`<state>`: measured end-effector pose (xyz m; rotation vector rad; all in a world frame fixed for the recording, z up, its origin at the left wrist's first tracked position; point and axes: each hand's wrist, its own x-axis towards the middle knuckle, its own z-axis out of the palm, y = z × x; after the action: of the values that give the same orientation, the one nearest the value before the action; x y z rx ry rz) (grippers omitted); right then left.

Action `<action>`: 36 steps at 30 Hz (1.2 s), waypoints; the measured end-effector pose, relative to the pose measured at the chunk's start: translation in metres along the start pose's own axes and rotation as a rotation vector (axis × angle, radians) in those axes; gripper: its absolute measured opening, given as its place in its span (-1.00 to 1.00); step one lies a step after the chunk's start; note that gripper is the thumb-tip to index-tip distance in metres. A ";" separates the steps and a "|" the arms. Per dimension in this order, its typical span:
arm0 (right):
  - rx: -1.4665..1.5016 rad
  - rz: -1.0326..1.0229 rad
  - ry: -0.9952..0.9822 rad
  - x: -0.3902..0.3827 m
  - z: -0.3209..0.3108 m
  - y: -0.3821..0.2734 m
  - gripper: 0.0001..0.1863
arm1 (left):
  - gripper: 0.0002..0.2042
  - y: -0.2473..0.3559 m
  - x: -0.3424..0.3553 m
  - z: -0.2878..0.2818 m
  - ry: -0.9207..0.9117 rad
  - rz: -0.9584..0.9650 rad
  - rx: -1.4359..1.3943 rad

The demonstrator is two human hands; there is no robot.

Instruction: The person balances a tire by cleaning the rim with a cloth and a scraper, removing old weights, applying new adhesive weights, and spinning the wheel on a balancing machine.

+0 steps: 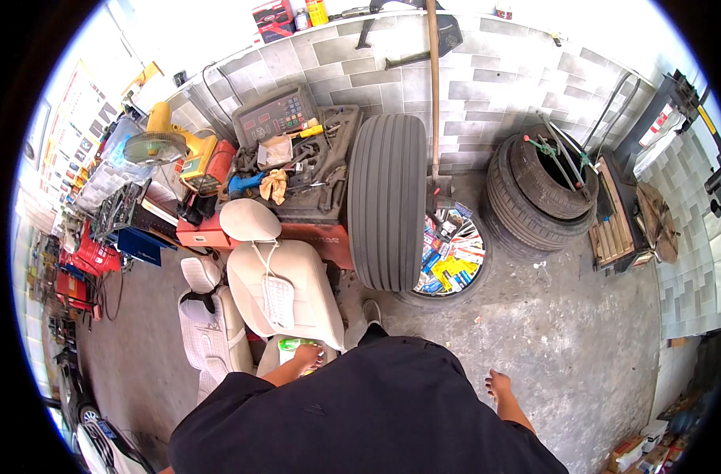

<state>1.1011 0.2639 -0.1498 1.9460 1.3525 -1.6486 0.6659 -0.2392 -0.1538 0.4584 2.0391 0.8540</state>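
My left hand (308, 359) hangs over the beige seat, beside a green and white packet (291, 345); its fingers are loosely bent, and I see nothing held in them. Whether it touches the packet I cannot tell. Out to the right, above the concrete floor, my right hand (499, 384) holds nothing, its fingers half curled and a little apart. Straight ahead stands a wide ribbed tyre (386, 201) upright at the side of a wheel balancer (277, 114). A beige car seat (291, 268) leans in front of that machine.
A second pale seat (206, 324) is at the left. Colourful packets (454, 257) fill a tyre on the floor, by a wooden-handled shovel (434, 95). Stacked tyres (538, 186) are farther right. A yellow fan (159, 130) and tools (305, 162) lie around the balancer.
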 end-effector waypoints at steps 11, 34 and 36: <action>0.002 -0.002 0.024 -0.002 0.000 0.002 -0.52 | -0.81 0.012 0.008 0.002 -0.026 -0.081 -0.139; -0.022 -0.028 0.011 0.013 -0.001 -0.013 -0.53 | -0.79 0.053 -0.003 0.006 0.052 -0.402 -0.277; -0.025 -0.032 0.019 0.012 -0.001 -0.015 -0.53 | -0.79 0.073 -0.004 0.009 0.128 -0.533 -0.337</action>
<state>1.0898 0.2784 -0.1550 1.9399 1.4115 -1.6235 0.6758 -0.1871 -0.1027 -0.3225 1.9389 0.8786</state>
